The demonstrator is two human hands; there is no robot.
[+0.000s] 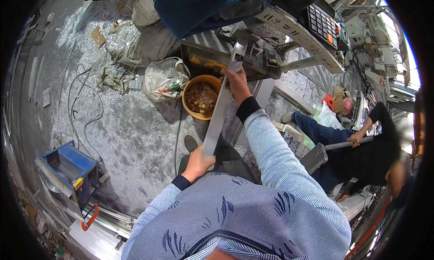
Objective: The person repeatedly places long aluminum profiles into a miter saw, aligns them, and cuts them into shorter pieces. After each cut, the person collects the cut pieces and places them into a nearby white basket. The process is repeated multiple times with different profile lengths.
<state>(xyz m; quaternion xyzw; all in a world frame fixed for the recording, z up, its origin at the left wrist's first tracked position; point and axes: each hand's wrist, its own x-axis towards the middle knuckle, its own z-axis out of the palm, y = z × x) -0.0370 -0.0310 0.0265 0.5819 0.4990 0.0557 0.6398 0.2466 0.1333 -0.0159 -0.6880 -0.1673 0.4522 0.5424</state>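
A long silver metal profile [220, 111] slants away from my body, its far end at a machine's metal fixture [253, 52]. My left hand [198, 164] is closed round the near end. Farther along the same profile, my right hand [237, 83] grips it close to the fixture. How the far end sits in the fixture cannot be made out. Just left of the profile stands an orange bucket [185, 97] holding many small pale and yellowish pieces [201, 99].
A white sack [162, 81] sits left of the bucket. Dark blue cloth [199, 9] and a keypad [322, 25] are above the fixture. At left stands a blue bin-like frame [70, 163]. Cables [74, 92] cross the floor. Another person [361, 151] works at right.
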